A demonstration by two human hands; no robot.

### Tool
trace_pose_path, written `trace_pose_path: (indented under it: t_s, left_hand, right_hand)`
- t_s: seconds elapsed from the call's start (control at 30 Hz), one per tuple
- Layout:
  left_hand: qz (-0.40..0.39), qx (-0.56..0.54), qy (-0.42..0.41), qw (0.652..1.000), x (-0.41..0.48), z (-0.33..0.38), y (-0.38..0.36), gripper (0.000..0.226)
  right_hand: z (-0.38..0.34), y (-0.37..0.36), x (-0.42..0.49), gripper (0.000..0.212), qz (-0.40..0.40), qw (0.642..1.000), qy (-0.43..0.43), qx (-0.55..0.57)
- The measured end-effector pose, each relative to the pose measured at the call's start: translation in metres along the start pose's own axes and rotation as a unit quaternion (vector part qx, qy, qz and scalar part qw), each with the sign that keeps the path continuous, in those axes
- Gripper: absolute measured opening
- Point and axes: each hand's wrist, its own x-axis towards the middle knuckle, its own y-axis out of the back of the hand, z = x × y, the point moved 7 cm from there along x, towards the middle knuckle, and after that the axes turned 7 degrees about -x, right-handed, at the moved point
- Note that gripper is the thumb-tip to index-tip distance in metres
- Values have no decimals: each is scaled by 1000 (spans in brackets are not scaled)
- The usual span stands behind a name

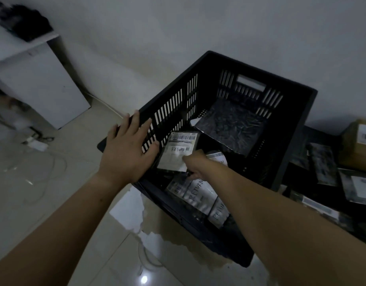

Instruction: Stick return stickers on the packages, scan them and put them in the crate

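both forearms are seen extended from the lower edge toward a black slatted crate [260, 72], which is set on the tiled floor [54, 203] close to the wall. the left grip [127, 150] is noted with fingers spread, laid flat over the crate's left rim near its near-left corner. the right grip [195, 165] is recorded inside the crate, fingers curled, pinching the lower right corner of a package [173, 162]. this package is held within the crate, just beside the left wall; whether the crate's bottom is touched cannot be told. a barcode label [183, 137] is carried along its top edge and a white sticker [178, 149] hand-marked "return" is fixed below it. further marked packages [196, 195] are observed along the crate's near side, partly covered by the right forearm. a dark glossy package [231, 124] is found toward the far wall. beyond the crate's right side, loose packages [324, 162] and a cardboard box [357, 145] are logged on the floor. a white cabinet [39, 85] and a cable [54, 168] are noted at the floor's left edge.
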Motion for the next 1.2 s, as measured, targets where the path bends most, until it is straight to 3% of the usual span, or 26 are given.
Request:
trace_pose_path:
  t_s: [0.1, 0.23, 0.47, 0.63, 0.77, 0.83, 0.97, 1.07, 1.2]
  left_hand:
    - [0, -3, 1, 1000, 1, -1, -1, 79]
    - [-3, -4, 1, 1000, 1, -1, -1, 81]
    - [-5, -5, 0, 1000, 1, 0, 0, 83]
    - [0, -14, -12, 1000, 0, -1, 1, 81]
    - [3, -39, -20, 999, -3, 1, 4, 79]
    - [9, -58, -32, 998, -6, 8, 7, 77]
    - [-2, -136, -94, 986, -25, 78, -5, 68]
    - [-41, -230, -119, 965, -47, 152, -27, 57]
    - [-112, -297, -152, 936, -62, 237, -59, 51]
  right_hand:
    - [0, 0, 4, 69, 16, 998, -3, 56]
    - [-7, 1, 9, 71, 93, 988, 64, -102]
    - [-8, 8, -4, 87, 60, 989, 44, -125]
    - [-15, 23, -44, 82, 40, 976, 140, -164]
    - [-20, 39, -110, 76, 24, 941, 235, -244]
    - [-18, 46, -146, 68, 44, 895, 284, -342]
    - [14, 84, -213, 52, 179, 788, 357, -469]
    - [61, 115, -244, 61, 204, 786, 355, -464]
    - [141, 154, -260, 61, 182, 826, 315, -430]
